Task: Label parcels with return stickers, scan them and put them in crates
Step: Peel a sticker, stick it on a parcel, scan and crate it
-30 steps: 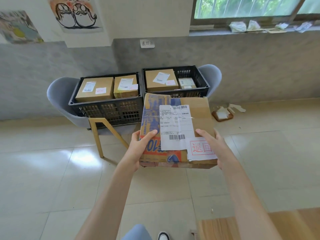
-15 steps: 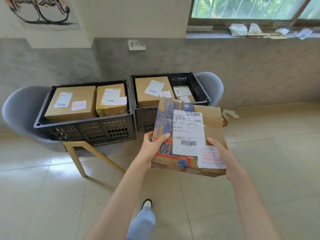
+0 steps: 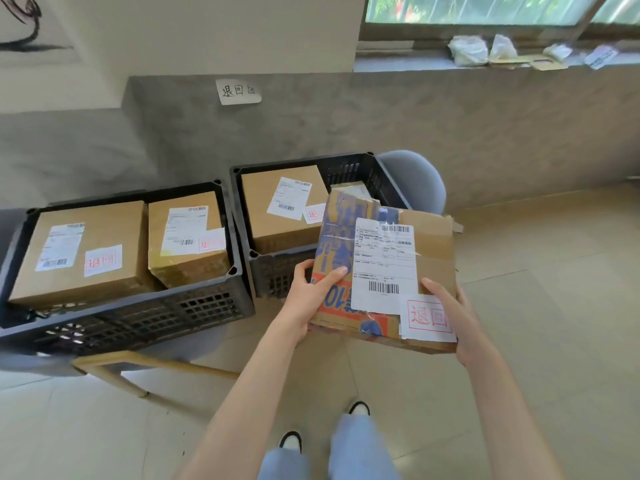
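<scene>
Two black crates side by side, each on a grey chair — the left crate (image 3: pixel 138 313) carries two brown parcels, the bigger one (image 3: pixel 79 251) at nine o'clock and a smaller one (image 3: pixel 187 237) just beside it. The right crate (image 3: pixel 349 168) shows one large parcel (image 3: pixel 280 206) and, behind the held box, the edge of a smaller one (image 3: pixel 353 188). That makes four parcels in crates and a fifth in the air.

The fifth, the printed parcel (image 3: pixel 384 271), is held over the near right corner of the right crate, at about one o'clock from the feet. The left hand (image 3: pixel 308 296) grips its left edge, thumb curled on top; the right hand (image 3: pixel 450 313) clasps the right edge, thumb on top beside the return sticker (image 3: pixel 427 318). A white shipping label (image 3: pixel 384 265) sits above that sticker.

Compared with half a second ago, the crates loom larger and lower in view, and the parcel now overlaps the right crate's corner instead of hanging in front of it.

Pale tiled floor (image 3: pixel 554 341) underfoot, a grey wall behind with a handwritten paper sign (image 3: pixel 238 91), and a window sill (image 3: pixel 398 60) at one o'clock strewn with bags and scraps.
</scene>
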`<action>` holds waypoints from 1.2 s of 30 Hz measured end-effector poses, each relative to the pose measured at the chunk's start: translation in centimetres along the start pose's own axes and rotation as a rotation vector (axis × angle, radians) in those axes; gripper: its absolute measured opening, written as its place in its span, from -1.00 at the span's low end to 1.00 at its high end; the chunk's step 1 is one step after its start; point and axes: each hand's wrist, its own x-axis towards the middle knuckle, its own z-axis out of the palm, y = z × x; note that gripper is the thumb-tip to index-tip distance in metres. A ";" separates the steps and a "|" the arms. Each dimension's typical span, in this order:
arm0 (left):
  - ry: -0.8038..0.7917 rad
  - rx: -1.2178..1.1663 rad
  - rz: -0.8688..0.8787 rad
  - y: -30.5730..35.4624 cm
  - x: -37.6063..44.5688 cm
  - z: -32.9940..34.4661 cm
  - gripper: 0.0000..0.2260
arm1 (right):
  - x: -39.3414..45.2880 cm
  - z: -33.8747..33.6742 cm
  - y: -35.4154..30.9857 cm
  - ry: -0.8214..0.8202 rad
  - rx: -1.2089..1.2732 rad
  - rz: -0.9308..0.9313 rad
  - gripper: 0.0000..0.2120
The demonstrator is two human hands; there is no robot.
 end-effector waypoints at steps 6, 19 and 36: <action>0.048 0.005 0.004 1.7 5.4 1.7 -0.39 | 6.9 0.0 -1.9 -0.057 0.017 0.056 -0.63; 0.226 -0.138 -0.015 7.1 18.6 11.0 -0.43 | 26.1 -2.6 -13.1 -0.271 -0.100 0.114 -0.70; 0.331 -0.198 -0.018 9.8 25.7 10.2 -0.50 | 34.7 2.8 -19.9 -0.459 -0.224 -0.030 -0.38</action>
